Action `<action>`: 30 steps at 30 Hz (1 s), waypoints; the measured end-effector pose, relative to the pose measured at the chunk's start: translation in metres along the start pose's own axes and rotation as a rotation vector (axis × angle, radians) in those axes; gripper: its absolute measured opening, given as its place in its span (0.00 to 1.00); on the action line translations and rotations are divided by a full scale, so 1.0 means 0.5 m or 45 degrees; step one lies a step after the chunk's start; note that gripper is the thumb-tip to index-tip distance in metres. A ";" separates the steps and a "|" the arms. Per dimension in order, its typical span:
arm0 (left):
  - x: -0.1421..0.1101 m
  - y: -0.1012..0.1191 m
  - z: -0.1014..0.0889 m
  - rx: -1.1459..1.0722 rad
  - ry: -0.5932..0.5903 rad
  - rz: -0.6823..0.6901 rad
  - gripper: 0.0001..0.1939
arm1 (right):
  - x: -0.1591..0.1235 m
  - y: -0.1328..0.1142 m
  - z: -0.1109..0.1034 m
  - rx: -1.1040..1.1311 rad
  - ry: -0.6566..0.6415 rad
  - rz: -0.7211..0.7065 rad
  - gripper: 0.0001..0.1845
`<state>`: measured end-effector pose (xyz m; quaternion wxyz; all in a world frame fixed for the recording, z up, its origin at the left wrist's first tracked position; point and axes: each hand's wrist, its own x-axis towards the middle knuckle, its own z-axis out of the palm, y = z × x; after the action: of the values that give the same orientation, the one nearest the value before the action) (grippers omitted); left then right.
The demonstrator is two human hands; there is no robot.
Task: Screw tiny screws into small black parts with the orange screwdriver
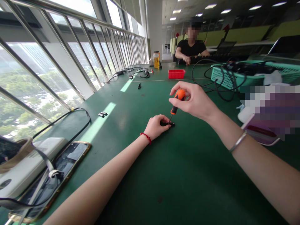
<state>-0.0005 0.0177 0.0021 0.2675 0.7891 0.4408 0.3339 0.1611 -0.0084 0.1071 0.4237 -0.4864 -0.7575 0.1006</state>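
Note:
In my right hand [192, 99] is a screwdriver [180, 95] with an orange and black handle, the fingers curled round its top. It tilts slightly, its thin shaft pointing down to a small black part [172, 124] on the green table [145, 162]. My left hand [156, 127] pinches that part between thumb and fingers and holds it low at the table top. The screwdriver's tip meets the part beside my left fingertips; the exact contact point is too small to make out. What kind of part it is does not show.
A phone [77, 156], a white power bank [28, 168] and cables lie at left. Small pieces [102, 114] and a black piece [139, 86] lie farther off. Beyond are a red tray [176, 74], a jar [156, 60], a green basket [220, 76] and a seated person [192, 47].

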 end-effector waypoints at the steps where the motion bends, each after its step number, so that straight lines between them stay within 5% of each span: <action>1: 0.000 0.000 0.000 -0.002 0.002 0.003 0.05 | 0.000 0.000 0.001 -0.006 0.004 0.012 0.13; 7: 0.000 -0.001 0.000 0.005 0.007 0.003 0.05 | -0.003 -0.004 0.007 -0.047 0.078 0.014 0.13; 13: -0.001 -0.002 0.000 0.013 0.006 0.009 0.05 | 0.002 0.002 0.000 0.020 -0.025 0.000 0.11; 19: 0.000 0.000 0.000 0.025 0.015 0.005 0.05 | -0.002 -0.005 0.002 -0.177 0.119 0.074 0.15; 22: 0.000 0.002 -0.001 0.017 0.007 0.004 0.05 | 0.001 -0.003 -0.005 -0.104 0.000 0.060 0.09; 25: 0.000 0.002 -0.002 0.010 -0.001 0.000 0.05 | 0.004 0.000 -0.012 -0.070 -0.120 0.041 0.21; 30: 0.000 0.000 0.000 0.010 0.006 0.006 0.05 | 0.000 -0.006 -0.007 -0.158 0.068 0.072 0.18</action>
<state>-0.0008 0.0176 0.0020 0.2628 0.7903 0.4409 0.3346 0.1618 -0.0109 0.1110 0.4096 -0.5353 -0.7368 0.0523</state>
